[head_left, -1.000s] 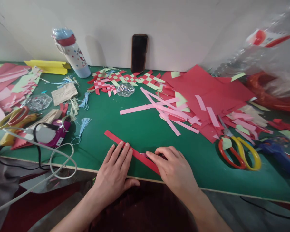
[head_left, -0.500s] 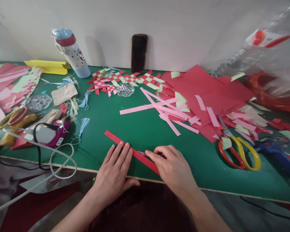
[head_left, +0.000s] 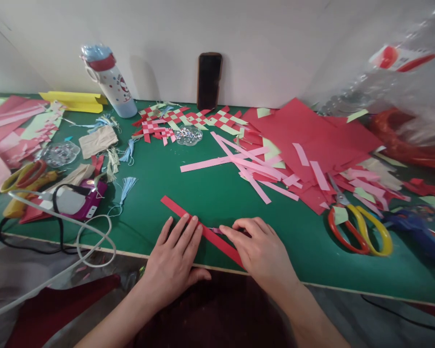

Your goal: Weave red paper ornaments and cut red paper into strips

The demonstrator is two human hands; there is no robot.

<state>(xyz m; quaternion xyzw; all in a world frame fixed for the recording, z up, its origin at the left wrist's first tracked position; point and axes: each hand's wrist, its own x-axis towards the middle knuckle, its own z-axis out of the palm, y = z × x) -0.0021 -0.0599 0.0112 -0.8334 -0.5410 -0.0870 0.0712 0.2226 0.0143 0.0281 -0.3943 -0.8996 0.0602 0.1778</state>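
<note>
The left hand (head_left: 172, 261) is laid flat on a green work mat (head_left: 210, 193), its fingertips against a long red paper strip (head_left: 177, 208) set slantwise to the mat's edge. The strip is pressed down by the right hand (head_left: 263, 246), and a small pink paper piece (head_left: 215, 230) is seen crossing it at the fingertips. Loose pink paper strips (head_left: 239, 162) are scattered beyond, with woven red paper (head_left: 155, 129) further back and orange-and-yellow-handled scissors (head_left: 348, 232) to the right.

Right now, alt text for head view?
Two bare hands sit at the near edge of a green-topped table: the right hand over a red paper strip, the left hand flat beside it. Pink paper strips and red sheets lie beyond.
</note>
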